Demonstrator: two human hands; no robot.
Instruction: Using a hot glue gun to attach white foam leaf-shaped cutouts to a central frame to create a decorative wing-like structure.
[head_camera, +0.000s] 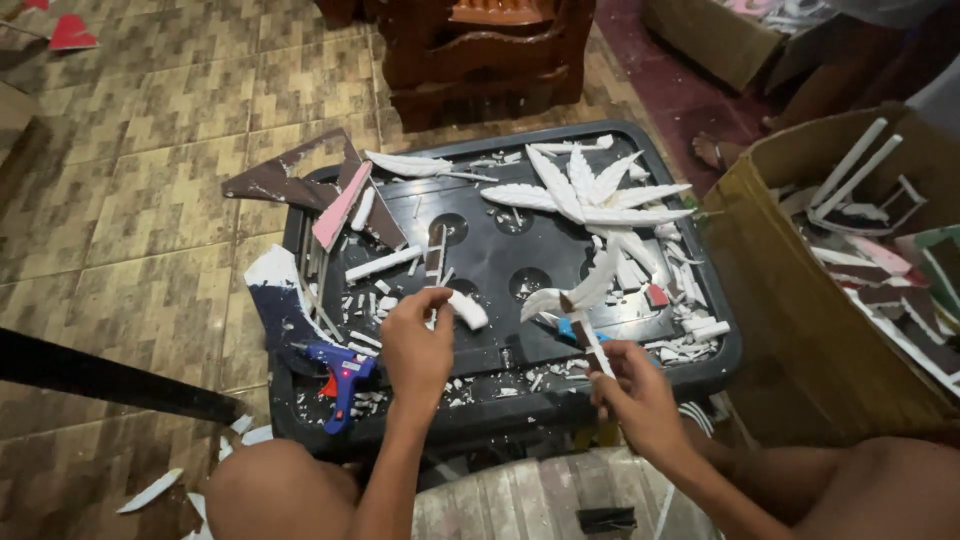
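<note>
My left hand (418, 345) is raised in front of me, forearm coming straight up from below, wrist bent a little, fingers curled with thumb and fingertips pinched together. My right hand (632, 392) sits lower and to the right, forearm angling in from the lower right, fingers closed in a tight pinch, knuckles toward me. The hands are apart, not touching.

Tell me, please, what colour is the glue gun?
Blue glue gun with an orange trigger, seen from the head view.
</note>
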